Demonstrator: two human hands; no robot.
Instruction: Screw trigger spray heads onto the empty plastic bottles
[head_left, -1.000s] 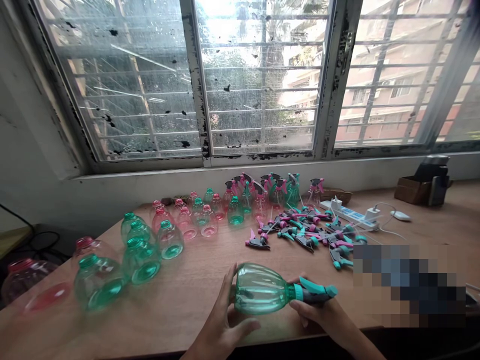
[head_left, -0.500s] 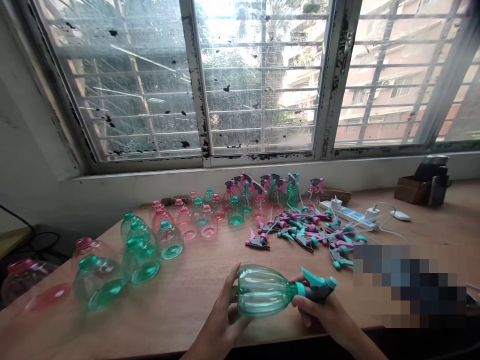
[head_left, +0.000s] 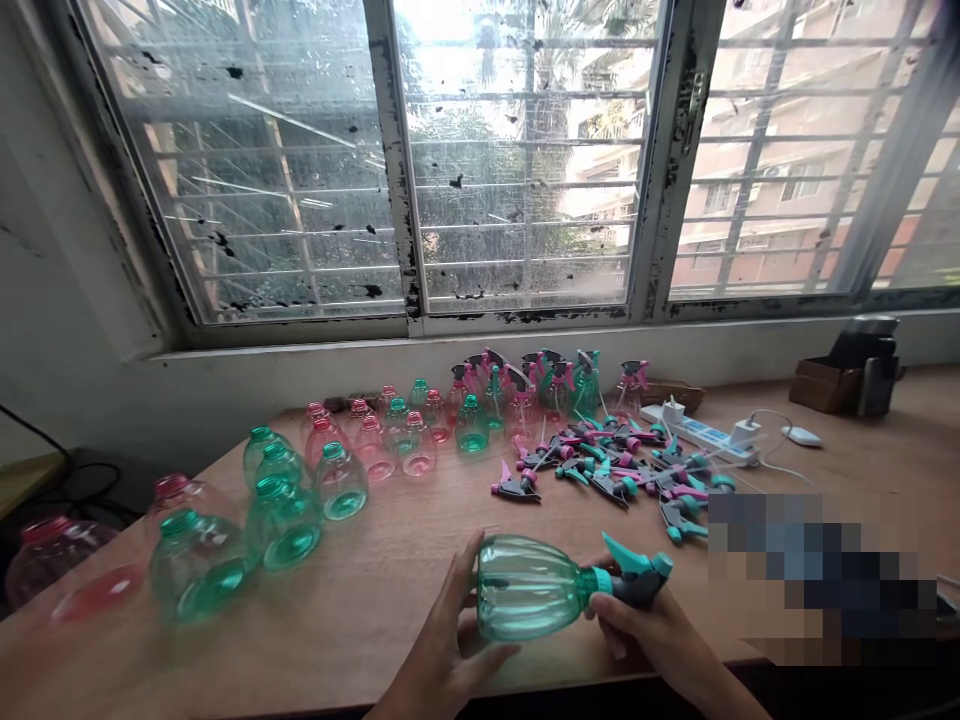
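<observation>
A green ribbed spray bottle (head_left: 529,586) lies on its side just above the wooden table (head_left: 397,570), near the front edge. My left hand (head_left: 446,650) cups its base end, fingers wrapped round it. My right hand (head_left: 645,625) grips the neck and the teal and grey trigger head (head_left: 634,575) fitted on the bottle. Behind it lies a loose heap of pink and teal trigger heads (head_left: 615,465).
Open green bottles (head_left: 281,505) and pink bottles (head_left: 371,435) stand at left and centre back. Bottles with trigger heads (head_left: 525,385) line the window wall. A white power strip (head_left: 701,432) and a brown box (head_left: 832,380) sit at right. A blurred patch covers the near right.
The bottle has turned about its long axis in my hands, so the trigger now points upward. It has stayed in nearly the same place.
</observation>
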